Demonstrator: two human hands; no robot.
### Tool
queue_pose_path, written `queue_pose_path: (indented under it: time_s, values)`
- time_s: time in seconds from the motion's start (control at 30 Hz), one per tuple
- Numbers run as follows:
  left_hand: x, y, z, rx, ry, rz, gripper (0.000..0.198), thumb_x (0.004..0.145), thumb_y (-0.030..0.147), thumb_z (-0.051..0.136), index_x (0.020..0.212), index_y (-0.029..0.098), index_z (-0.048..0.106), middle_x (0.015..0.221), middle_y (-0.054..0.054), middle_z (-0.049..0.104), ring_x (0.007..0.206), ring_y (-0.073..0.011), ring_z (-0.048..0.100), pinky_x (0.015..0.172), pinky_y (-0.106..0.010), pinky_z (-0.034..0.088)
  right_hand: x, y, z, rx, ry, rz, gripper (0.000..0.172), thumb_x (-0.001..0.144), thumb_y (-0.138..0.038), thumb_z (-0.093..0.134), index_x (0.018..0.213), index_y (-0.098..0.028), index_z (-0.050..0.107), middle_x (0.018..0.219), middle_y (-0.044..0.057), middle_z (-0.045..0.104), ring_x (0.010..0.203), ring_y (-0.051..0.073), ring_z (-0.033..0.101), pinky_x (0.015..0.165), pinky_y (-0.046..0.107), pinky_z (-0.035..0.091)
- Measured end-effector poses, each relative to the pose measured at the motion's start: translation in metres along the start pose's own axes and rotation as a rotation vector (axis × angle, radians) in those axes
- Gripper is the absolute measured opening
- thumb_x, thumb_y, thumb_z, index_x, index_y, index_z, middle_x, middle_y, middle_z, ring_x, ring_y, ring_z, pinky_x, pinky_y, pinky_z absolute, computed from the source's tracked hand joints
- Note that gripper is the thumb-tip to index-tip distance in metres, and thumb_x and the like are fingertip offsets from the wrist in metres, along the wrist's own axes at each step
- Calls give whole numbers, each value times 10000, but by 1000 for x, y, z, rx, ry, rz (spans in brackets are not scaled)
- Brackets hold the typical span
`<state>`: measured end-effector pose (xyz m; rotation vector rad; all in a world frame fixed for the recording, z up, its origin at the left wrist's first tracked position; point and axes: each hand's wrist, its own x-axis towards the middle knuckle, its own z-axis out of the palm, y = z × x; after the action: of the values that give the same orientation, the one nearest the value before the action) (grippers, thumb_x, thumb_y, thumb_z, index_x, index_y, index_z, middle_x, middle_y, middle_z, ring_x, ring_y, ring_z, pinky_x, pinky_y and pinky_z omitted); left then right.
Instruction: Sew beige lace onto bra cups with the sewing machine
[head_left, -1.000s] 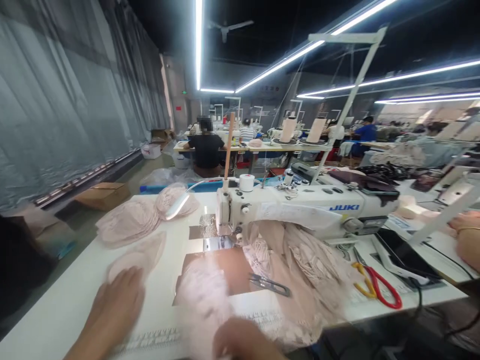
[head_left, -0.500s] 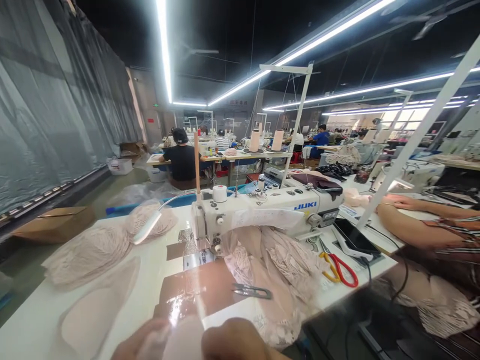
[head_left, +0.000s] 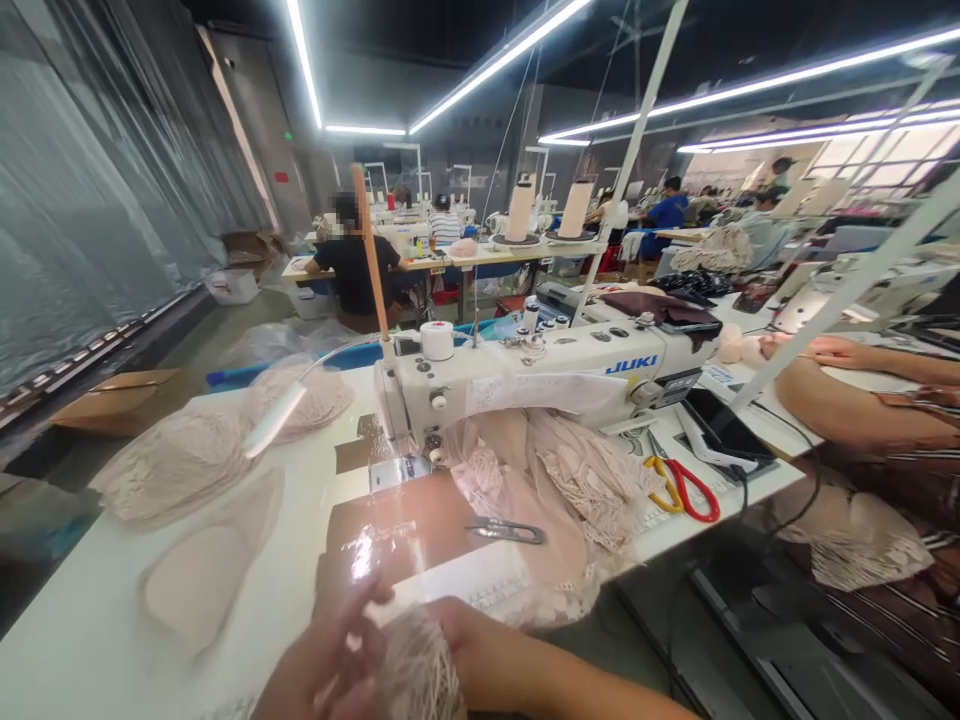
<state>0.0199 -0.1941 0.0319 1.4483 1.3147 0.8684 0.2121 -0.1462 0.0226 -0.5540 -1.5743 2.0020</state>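
Note:
A beige lace piece (head_left: 421,662) hangs at the bottom middle, near the table's front edge. My right hand (head_left: 469,640) is closed on its upper right edge, with the fingertips hidden behind the fabric. Just left of the lace, my left hand (head_left: 337,650) is blurred, its fingers apart and loosely bent. Ahead of both hands lies a white paper strip (head_left: 450,578) on the brown plate (head_left: 397,525) of the sewing machine (head_left: 525,375). Thread snips (head_left: 506,529) rest on beige fabric (head_left: 559,550) to the right. One flat beige cup-shaped piece (head_left: 196,585) lies at the left.
Bundles of beige lace pieces (head_left: 176,465) lie by a lamp (head_left: 276,418) on the left. Red-and-yellow-handled scissors (head_left: 690,490) and a black phone-like slab (head_left: 724,430) are on the right. A co-worker's arm (head_left: 825,395) rests at the neighbouring machine. A thread stand pole (head_left: 847,280) rises between.
The view has shifted, and my hands show higher in it. A smooth pale piece was between them; now lace shows there. My left fingers have spread apart.

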Motion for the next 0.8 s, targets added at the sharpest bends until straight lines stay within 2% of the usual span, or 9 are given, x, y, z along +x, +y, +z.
queue_pose_path:
  time_s: [0.07, 0.13, 0.2, 0.27, 0.37, 0.53, 0.63, 0.7, 0.8]
  values:
    - [10, 2, 1, 31, 15, 47, 709, 780, 554, 613, 1407, 287, 415, 1360, -111, 497, 1137, -297, 523, 956, -413, 443, -1, -1, 2, 161, -52, 52, 398, 638, -467, 772, 852, -148, 669, 649, -21, 610, 608, 126, 559, 590, 239, 427]
    - [20, 2, 0, -10, -140, 48, 723, 768, 566, 623, 1379, 218, 459, 1328, -136, 523, 1185, -318, 485, 1019, -425, 383, -2, -7, 0, 267, -82, 89, 400, 677, -448, 761, 919, -139, 683, 719, 12, 656, 654, 148, 602, 613, 250, 448]
    - [28, 1, -3, -200, -311, -53, 677, 756, 580, 635, 1278, 156, 556, 1132, -137, 625, 1030, -293, 575, 883, -371, 466, -2, -12, -7, 283, -25, 80, 366, 690, -384, 772, 954, -147, 683, 794, 31, 683, 737, 171, 629, 678, 274, 478]
    - [32, -1, -6, -375, -385, -170, 556, 770, 529, 652, 1133, 108, 632, 912, -104, 657, 818, -224, 613, 721, -299, 484, -1, -13, -16, 272, 65, 79, 368, 691, -348, 781, 992, -167, 675, 891, 45, 696, 831, 187, 637, 738, 288, 493]
    - [34, -1, -8, -426, -342, -211, 383, 786, 427, 678, 968, 90, 672, 827, -70, 629, 735, -166, 581, 661, -247, 452, -1, -9, -24, 228, 194, 84, 443, 709, -317, 771, 1110, -205, 620, 993, 55, 688, 876, 181, 639, 756, 283, 502]
    - [38, 0, -2, -433, -293, -157, 356, 824, 435, 627, 898, 88, 649, 808, -73, 603, 723, -170, 561, 657, -271, 452, 1, -1, -28, 28, 359, 44, 699, 774, -338, 704, 1386, -267, 374, 1042, 66, 659, 802, 162, 626, 741, 297, 505]
    - [42, -1, 1, -418, -231, -85, 337, 855, 426, 590, 885, 92, 631, 751, -50, 579, 686, -142, 523, 631, -244, 419, 3, -4, -36, -221, 363, -39, 338, 848, -439, 585, 1111, -229, 614, 920, 54, 646, 800, 178, 591, 730, 289, 480]
    - [44, -1, 2, -390, -197, -60, 329, 866, 422, 577, 868, 97, 629, 735, -37, 559, 671, -128, 499, 617, -231, 397, 4, -8, -42, -291, 279, -33, 385, 904, -508, 449, 819, -192, 653, 776, 44, 604, 747, 179, 553, 697, 286, 460]
    - [47, -1, 2, -398, -199, -81, 335, 864, 426, 581, 806, 100, 626, 709, -30, 546, 644, -119, 481, 590, -223, 379, 5, -12, -43, -277, 191, 48, 443, 890, -540, 454, 678, -175, 587, 664, 14, 510, 638, 147, 467, 602, 265, 410]
